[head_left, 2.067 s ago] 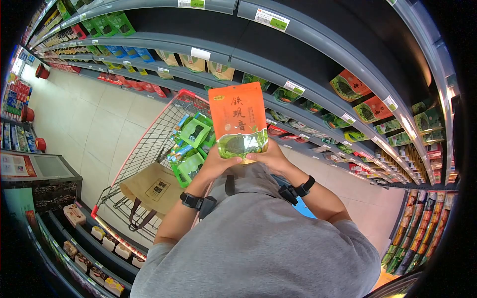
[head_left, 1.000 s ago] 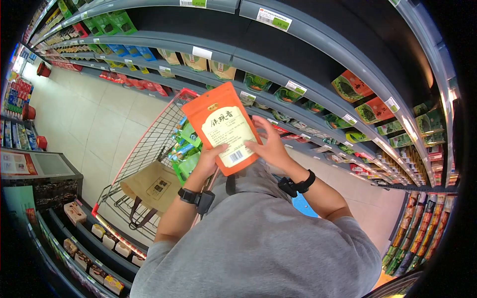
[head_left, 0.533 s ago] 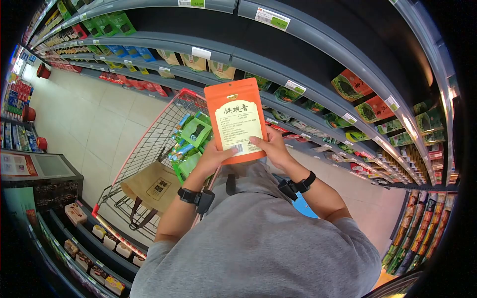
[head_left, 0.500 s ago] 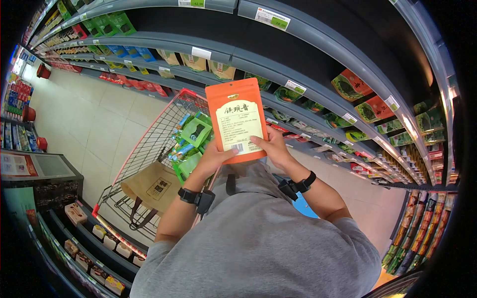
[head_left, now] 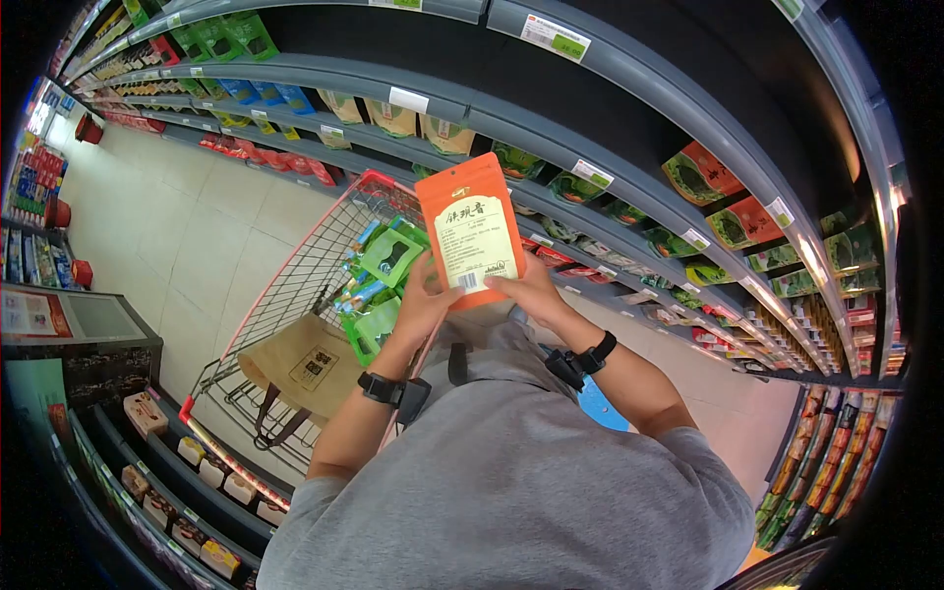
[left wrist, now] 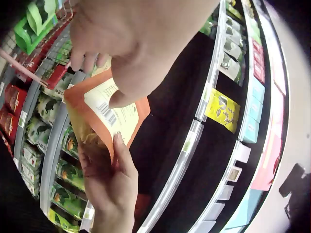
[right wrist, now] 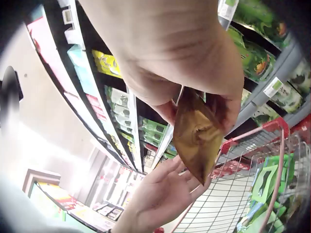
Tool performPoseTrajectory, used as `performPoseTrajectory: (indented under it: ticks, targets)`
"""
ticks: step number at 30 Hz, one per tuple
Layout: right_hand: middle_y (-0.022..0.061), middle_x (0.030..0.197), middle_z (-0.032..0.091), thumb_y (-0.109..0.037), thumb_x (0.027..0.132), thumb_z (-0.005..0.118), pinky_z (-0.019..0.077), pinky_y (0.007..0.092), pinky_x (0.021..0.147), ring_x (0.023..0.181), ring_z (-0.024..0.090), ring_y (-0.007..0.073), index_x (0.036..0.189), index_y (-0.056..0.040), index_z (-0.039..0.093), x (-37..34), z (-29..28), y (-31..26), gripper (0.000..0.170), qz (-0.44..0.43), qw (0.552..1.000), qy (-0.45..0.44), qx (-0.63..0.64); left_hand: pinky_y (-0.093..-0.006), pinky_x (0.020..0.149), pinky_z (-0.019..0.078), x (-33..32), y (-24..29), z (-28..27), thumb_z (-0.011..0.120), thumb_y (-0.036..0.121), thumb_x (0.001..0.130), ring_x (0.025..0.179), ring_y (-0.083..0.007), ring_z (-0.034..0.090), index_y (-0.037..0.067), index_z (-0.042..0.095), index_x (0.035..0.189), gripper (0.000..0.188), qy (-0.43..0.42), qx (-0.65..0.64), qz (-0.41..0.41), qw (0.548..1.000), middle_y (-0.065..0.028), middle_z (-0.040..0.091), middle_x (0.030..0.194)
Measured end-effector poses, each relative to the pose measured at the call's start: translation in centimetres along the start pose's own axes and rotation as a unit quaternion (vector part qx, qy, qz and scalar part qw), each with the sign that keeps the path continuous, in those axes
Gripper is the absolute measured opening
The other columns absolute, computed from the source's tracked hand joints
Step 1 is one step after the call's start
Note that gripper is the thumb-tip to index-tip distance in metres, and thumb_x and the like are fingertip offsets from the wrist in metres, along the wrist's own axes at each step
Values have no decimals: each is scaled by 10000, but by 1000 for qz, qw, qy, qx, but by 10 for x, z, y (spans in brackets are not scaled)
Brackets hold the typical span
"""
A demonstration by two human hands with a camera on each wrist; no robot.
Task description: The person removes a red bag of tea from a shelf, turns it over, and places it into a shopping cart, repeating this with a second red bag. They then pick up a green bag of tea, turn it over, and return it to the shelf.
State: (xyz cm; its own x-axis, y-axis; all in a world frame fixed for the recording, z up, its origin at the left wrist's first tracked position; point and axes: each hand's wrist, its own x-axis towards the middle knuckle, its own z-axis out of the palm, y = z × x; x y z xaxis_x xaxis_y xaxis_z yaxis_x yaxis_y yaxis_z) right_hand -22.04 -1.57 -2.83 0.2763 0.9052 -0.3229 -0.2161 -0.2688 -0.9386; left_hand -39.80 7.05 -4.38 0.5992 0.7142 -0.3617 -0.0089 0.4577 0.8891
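An orange pouch (head_left: 472, 231) with a cream label and barcode faces up in the head view, held by its lower part between both hands. My left hand (head_left: 425, 303) pinches the lower left corner, thumb on the front. At the lower right, my right hand (head_left: 536, 293) grips the edge with its thumb over the label. In the left wrist view the label (left wrist: 109, 109) lies under the left thumb, with the right hand (left wrist: 111, 187) below. The right wrist view has the pouch's golden base (right wrist: 197, 136), and the left hand (right wrist: 167, 194) beside it.
A shopping cart (head_left: 236, 329) stands at the left, with green packages (head_left: 391, 258) and a tan bag (head_left: 307, 364) inside. Shelves (head_left: 570, 162) of packaged goods curve across the top and right. Low shelves with boxes (head_left: 146, 413) are at the lower left.
The pouch has turned from its windowed front to its labelled back. Since half a second ago it has tilted slightly counterclockwise, still in both hands.
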Motion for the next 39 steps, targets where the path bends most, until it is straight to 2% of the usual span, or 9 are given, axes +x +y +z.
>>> performPoseTrajectory:
  ticks: [4, 8, 11, 12, 15, 17, 19, 23, 39]
  targets:
    - [136, 1233, 567, -125, 758, 730, 455, 330, 914, 1121, 551, 203, 1233, 16, 513, 16, 9, 11, 540, -50, 991, -24, -124, -353, 934, 464, 5, -24, -18, 616, 82, 871, 1152, -244, 517, 15, 301, 1401, 620, -40, -35, 5, 999, -152, 415, 1350]
    - [170, 1309, 486, -171, 741, 764, 398, 363, 988, 1205, 485, 261, 1230, -21, 542, 9, 38, 19, 557, -210, 901, -125, -359, -353, 889, 491, 2, -24, -24, 606, 123, 876, 1077, -231, 564, 2, 389, 1326, 514, -6, -159, -17, 987, -146, 526, 1222]
    - [159, 1312, 490, -192, 751, 762, 399, 355, 989, 1203, 490, 253, 1206, -22, 562, 21, 43, 20, 525, -110, 947, -196, -231, -368, 879, 498, 2, -34, -46, 597, 85, 867, 1018, -234, 599, -7, 471, 1225, 390, 39, -227, -45, 972, -132, 587, 1130]
    - [157, 1314, 484, -211, 770, 735, 425, 355, 952, 1185, 496, 261, 1265, -43, 518, 36, 37, 47, 567, -93, 970, -157, -161, -382, 886, 494, 3, -41, -55, 585, 81, 873, 1023, -240, 597, 2, 473, 1217, 370, 43, -236, -53, 969, -122, 586, 1129]
    - [142, 1288, 504, -218, 799, 723, 450, 320, 917, 1154, 521, 250, 1304, -32, 460, 52, 26, 64, 599, -77, 975, -40, -205, -401, 900, 490, -3, -46, -68, 564, 75, 885, 1036, -260, 598, -1, 469, 1212, 349, 25, -260, -50, 964, -120, 585, 1143]
    - [101, 1226, 554, -240, 845, 688, 455, 322, 917, 1110, 556, 227, 1283, -47, 457, 48, 30, 52, 532, 109, 986, -128, -11, -417, 897, 493, -7, -49, -73, 570, 106, 895, 1022, -265, 607, -4, 466, 1215, 354, 16, -256, -46, 966, -121, 586, 1151]
    - [75, 1189, 580, -242, 862, 670, 464, 341, 914, 1082, 573, 212, 1240, -67, 493, 40, 29, 43, 453, 243, 950, -170, 98, -408, 869, 507, -7, -52, -79, 578, 158, 907, 1004, -260, 618, 16, 449, 1242, 386, 2, -185, -63, 981, -116, 585, 1158]
    - [50, 1135, 601, -215, 880, 643, 486, 373, 892, 1044, 585, 187, 1170, -81, 528, 47, 24, 73, 339, 249, 953, -154, 76, -364, 789, 535, -10, -45, -77, 589, 248, 919, 972, -242, 634, 62, 409, 1292, 454, -11, -63, -184, 981, -97, 590, 1154]
    - [51, 1105, 612, -226, 851, 652, 498, 335, 817, 979, 613, 179, 1186, -70, 539, 22, -27, 103, 386, 254, 956, -99, 112, -259, 584, 533, 12, -107, -115, 635, 169, 879, 761, -178, 665, 87, 464, 1194, 368, 102, -44, -195, 974, -61, 646, 980]
